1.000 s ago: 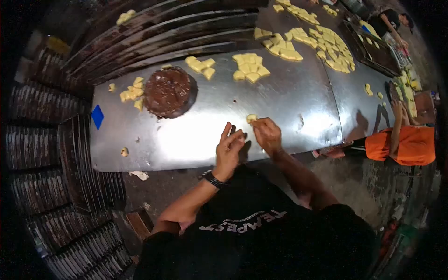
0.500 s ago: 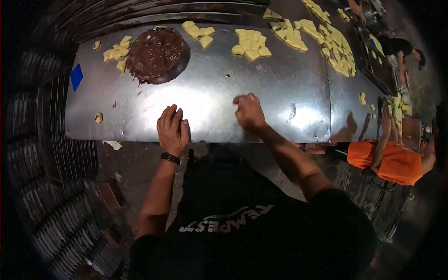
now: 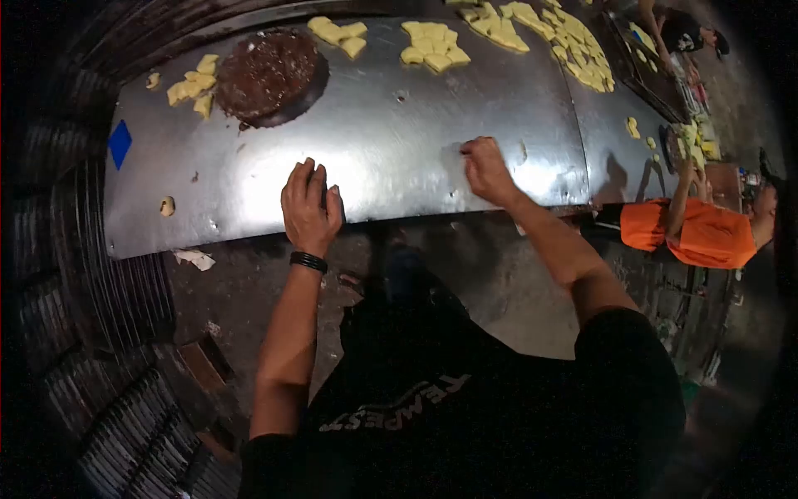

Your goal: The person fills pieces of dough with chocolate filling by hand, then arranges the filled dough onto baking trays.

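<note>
The right hand (image 3: 485, 169) is curled shut, knuckles up, near the shiny steel counter's (image 3: 391, 141) near edge; whatever its grip pinches is hidden. The left hand (image 3: 309, 208) lies flat, open, at that edge. Best press evenly, clear of the round brown-filled tray (image 3: 268, 75) far off.

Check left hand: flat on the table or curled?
Flat. The left hand lies palm down on the metal table near its front edge, fingers extended together. The right hand is curled, knuckles up.

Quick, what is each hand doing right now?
Left hand: open, flat on the metal table.
Right hand: curled closed on the table; contents cannot be told.
</note>
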